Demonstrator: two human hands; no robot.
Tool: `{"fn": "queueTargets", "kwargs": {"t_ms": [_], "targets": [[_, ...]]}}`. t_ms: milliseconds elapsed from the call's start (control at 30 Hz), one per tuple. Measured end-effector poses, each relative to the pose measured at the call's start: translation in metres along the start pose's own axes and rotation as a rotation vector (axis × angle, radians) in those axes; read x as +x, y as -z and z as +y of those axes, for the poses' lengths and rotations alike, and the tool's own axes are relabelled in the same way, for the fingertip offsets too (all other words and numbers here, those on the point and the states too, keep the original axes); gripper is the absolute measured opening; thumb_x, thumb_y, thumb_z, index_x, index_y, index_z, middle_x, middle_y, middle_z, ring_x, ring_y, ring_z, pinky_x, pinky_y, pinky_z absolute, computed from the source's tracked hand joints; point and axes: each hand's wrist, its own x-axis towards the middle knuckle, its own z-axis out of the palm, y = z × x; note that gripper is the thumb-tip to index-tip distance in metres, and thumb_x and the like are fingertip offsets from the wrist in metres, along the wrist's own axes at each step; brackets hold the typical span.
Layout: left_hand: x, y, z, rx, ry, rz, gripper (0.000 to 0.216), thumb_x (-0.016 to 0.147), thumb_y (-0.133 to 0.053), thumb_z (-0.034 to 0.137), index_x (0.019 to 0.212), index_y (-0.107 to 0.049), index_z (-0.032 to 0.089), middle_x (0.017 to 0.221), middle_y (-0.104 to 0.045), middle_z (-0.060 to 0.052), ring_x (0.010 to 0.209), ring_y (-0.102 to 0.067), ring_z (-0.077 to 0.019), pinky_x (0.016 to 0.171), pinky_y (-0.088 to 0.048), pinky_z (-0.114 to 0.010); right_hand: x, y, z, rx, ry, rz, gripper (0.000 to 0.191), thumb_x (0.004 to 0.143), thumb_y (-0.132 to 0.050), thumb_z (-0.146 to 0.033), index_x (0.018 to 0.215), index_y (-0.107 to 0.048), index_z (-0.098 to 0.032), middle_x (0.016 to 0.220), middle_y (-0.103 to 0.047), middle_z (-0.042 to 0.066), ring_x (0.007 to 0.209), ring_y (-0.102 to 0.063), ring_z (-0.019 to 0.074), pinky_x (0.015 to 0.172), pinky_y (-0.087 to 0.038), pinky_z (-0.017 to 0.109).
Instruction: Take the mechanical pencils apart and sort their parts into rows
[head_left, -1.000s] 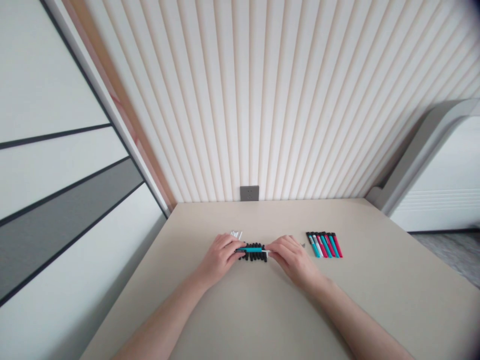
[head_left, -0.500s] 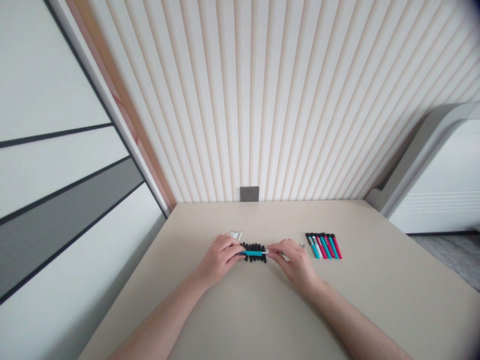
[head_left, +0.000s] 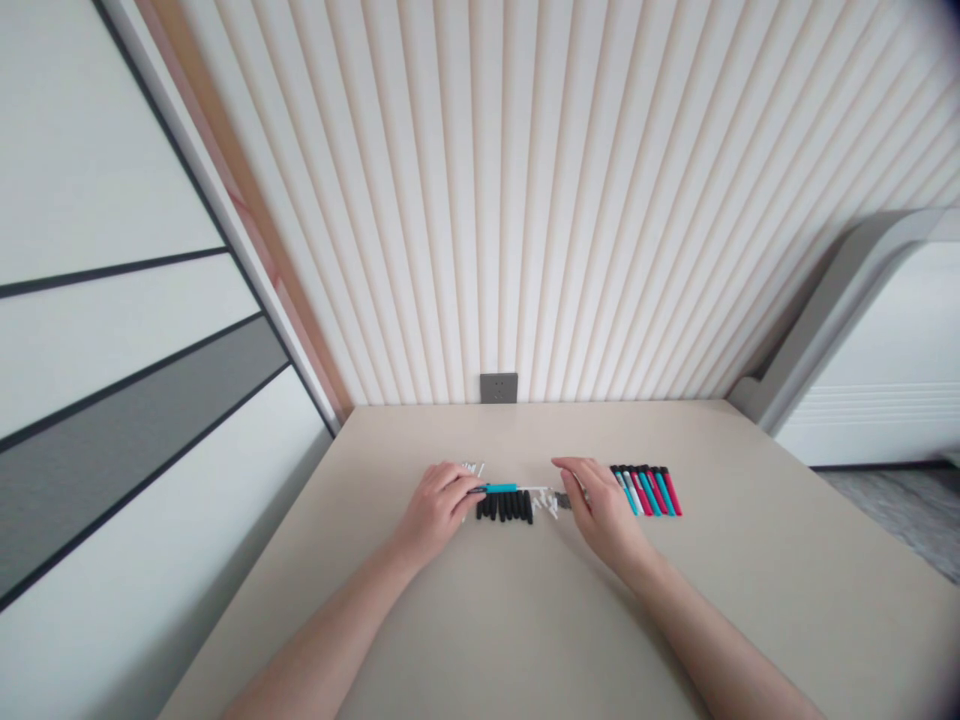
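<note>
My left hand is closed on the blue marker barrel, held level, with a thin white rod sticking out of its right end. Below the barrel lies a row of black marker caps. My right hand is open, fingers apart, and appears to hold nothing. Small white pieces are scattered between the caps and that hand, along with some small grey pieces partly hidden by its fingers. Behind my left hand, thin white sticks are partly covered.
To the right of my right hand, several blue, white and red markers with black ends lie side by side on the beige table. A ribbed wall with a dark socket stands behind. A white cabinet borders the left.
My right hand has let go at the rod end and drawn right, opening. The blue barrel has shifted slightly up and left, and more of the white rod and small pieces show.
</note>
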Motion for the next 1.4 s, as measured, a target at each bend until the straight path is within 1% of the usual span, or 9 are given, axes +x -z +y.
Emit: {"fn": "queueTargets", "kwargs": {"t_ms": [133,300,600,800,1000,1100,1200,1300,1400], "targets": [[0.000,-0.001,-0.003,-0.001,0.051,0.056,0.016,0.094,-0.053,0.030,0.100,-0.065,0.020,0.092,-0.064,-0.005,0.088,-0.057,-0.0175,0.083,-0.044,-0.033,0.000,0.002,0.010,-0.150,0.003,-0.087,0.022,0.094,-0.046,-0.023,0.102,-0.066,-0.022,0.109,-0.065,0.009,0.103,-0.058,0.0245,0.089,-0.046,0.041],[0.001,-0.001,-0.002,-0.004,0.031,0.080,0.014,0.093,-0.055,0.028,0.098,-0.065,0.020,0.090,-0.064,-0.005,0.087,-0.058,-0.0176,0.081,-0.045,-0.032,-0.003,0.000,0.008,-0.271,-0.012,-0.227,0.021,0.092,-0.050,-0.021,0.098,-0.070,-0.023,0.117,-0.063,0.009,0.109,-0.054,0.0245,0.093,-0.042,0.040],[0.001,-0.002,-0.003,0.019,0.007,0.040,0.013,0.094,-0.055,0.027,0.099,-0.064,0.020,0.091,-0.063,-0.005,0.087,-0.057,-0.0177,0.080,-0.045,-0.033,-0.003,0.005,0.009,-0.332,-0.060,-0.330,0.022,0.091,-0.052,-0.026,0.097,-0.073,-0.026,0.118,-0.064,0.007,0.114,-0.052,0.0257,0.097,-0.036,0.041],[0.001,-0.003,-0.005,0.022,-0.004,0.039,0.013,0.094,-0.054,0.028,0.099,-0.063,0.020,0.091,-0.063,-0.004,0.087,-0.057,-0.0175,0.080,-0.044,-0.033,-0.002,0.004,0.009,-0.270,-0.079,-0.327,0.020,0.089,-0.054,-0.026,0.094,-0.073,-0.027,0.116,-0.065,0.007,0.112,-0.052,0.0246,0.097,-0.035,0.041],[0.000,-0.003,-0.005,0.035,-0.005,0.031,0.014,0.094,-0.053,0.028,0.100,-0.063,0.021,0.090,-0.063,-0.005,0.085,-0.057,-0.0175,0.079,-0.045,-0.033,0.002,0.004,0.008,-0.044,-0.207,-0.212,0.015,0.086,-0.057,-0.030,0.082,-0.071,-0.024,0.099,-0.070,0.004,0.101,-0.058,0.0240,0.092,-0.038,0.040],[0.000,-0.004,-0.006,0.038,-0.004,0.026,0.014,0.094,-0.053,0.028,0.101,-0.064,0.021,0.090,-0.063,-0.005,0.085,-0.058,-0.0176,0.079,-0.045,-0.033,0.005,0.004,0.007,0.219,-0.401,-0.131,0.021,0.085,-0.059,-0.039,0.082,-0.070,-0.021,0.085,-0.071,0.005,0.083,-0.062,0.0218,0.077,-0.044,0.035],[0.000,-0.004,-0.006,0.033,0.002,0.022,0.014,0.094,-0.055,0.028,0.100,-0.064,0.021,0.091,-0.063,-0.004,0.086,-0.058,-0.0178,0.080,-0.045,-0.033,0.007,0.002,0.005,0.556,-0.547,-0.094,0.033,0.080,-0.063,-0.049,0.086,-0.069,-0.018,0.079,-0.070,0.006,0.071,-0.061,0.0190,0.064,-0.045,0.030],[0.000,-0.003,-0.006,0.029,0.002,0.024,0.013,0.093,-0.055,0.027,0.100,-0.064,0.021,0.091,-0.063,-0.004,0.086,-0.058,-0.0178,0.080,-0.044,-0.033,0.007,0.001,0.003,0.782,-0.588,-0.073,0.038,0.074,-0.070,-0.053,0.088,-0.069,-0.017,0.084,-0.071,0.007,0.076,-0.064,0.0194,0.067,-0.047,0.030],[0.000,-0.003,-0.005,0.034,0.000,0.029,0.013,0.093,-0.055,0.028,0.099,-0.064,0.021,0.091,-0.064,-0.004,0.086,-0.058,-0.0178,0.080,-0.045,-0.033,0.007,0.000,0.001,0.849,-0.615,-0.079,0.039,0.072,-0.073,-0.053,0.089,-0.069,-0.017,0.087,-0.073,0.008,0.081,-0.065,0.0198,0.072,-0.048,0.030]]}}
